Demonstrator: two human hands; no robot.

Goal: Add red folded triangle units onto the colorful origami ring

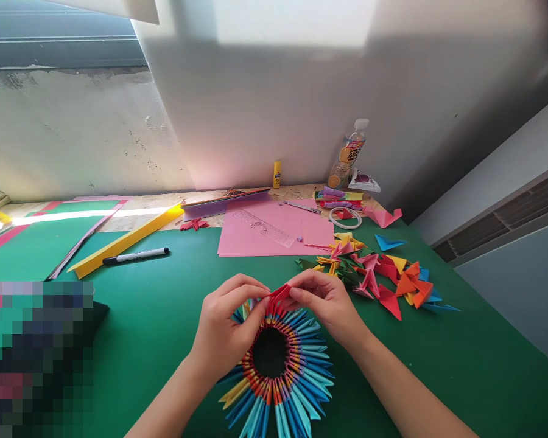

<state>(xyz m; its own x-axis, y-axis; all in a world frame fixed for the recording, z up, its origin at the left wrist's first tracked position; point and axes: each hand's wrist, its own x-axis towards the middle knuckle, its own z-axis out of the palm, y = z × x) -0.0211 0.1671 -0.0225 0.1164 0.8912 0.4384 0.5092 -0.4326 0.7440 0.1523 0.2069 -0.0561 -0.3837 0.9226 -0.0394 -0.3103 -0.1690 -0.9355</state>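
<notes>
A ring of folded paper pieces (317, 365), blue and light blue outside with red, orange and yellow toward the hole, lies flat on the green table. Above its far edge, a small red folded paper piece (281, 294) is pinched between both hands. My left hand (231, 316) closes thumb and fingers on its left end. The right end is between the thumb and fingertips of my right hand (326, 301). Whether the red piece touches the ring is hard to tell, since my fingers cover part of that side.
Loose folded paper pieces (374, 274) lie in a pile at right. Behind are pink sheets (242, 240) with a clear ruler (265, 229), a glue stick (277, 174), a drink bottle (348, 155) and a tape ring (345, 218). A marker (137, 256) and yellow strip (128, 240) lie left.
</notes>
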